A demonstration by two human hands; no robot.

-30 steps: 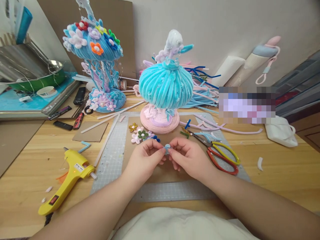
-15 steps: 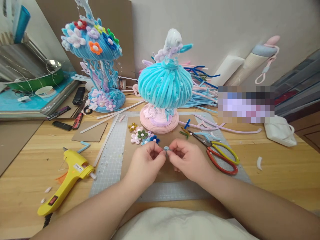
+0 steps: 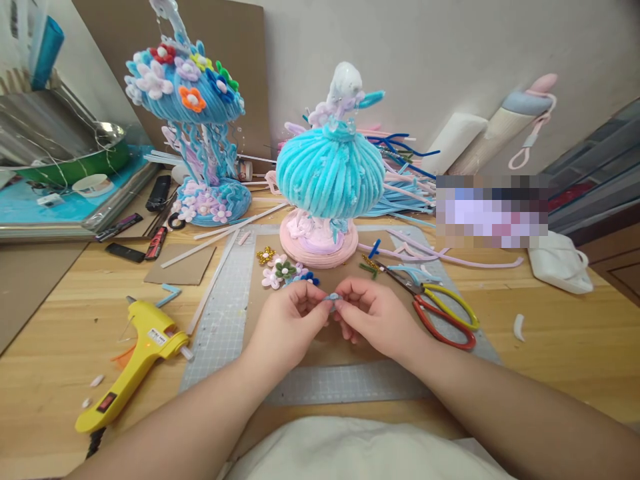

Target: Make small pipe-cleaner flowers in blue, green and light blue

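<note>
My left hand [image 3: 293, 323] and my right hand [image 3: 377, 317] meet above the brown cardboard, thumbs and forefingers pinched on a small light-blue pipe-cleaner piece [image 3: 333, 298]. The fingertips cover most of it, so its full shape is hidden. Just beyond my left hand lies a cluster of pipe-cleaner flowers [image 3: 285, 268] in pink, green, blue and gold. A turquoise pipe-cleaner lamp shape [image 3: 330, 170] on a pink base stands upright behind both hands. To the right of my right hand lie scissors [image 3: 443, 320] with a red and a yellow handle.
A yellow glue gun [image 3: 145, 353] rests on the table at left. Behind it stands a blue flower-covered pipe-cleaner lamp [image 3: 187, 93]. Loose pipe cleaners [image 3: 405, 190] are piled at the back. The cardboard [image 3: 300, 350] lies on a grey cutting mat [image 3: 220, 340].
The light-blue piece has turned slightly between my fingertips, and the lower fingers of my right hand show more. The objects on the table stay where they were.
</note>
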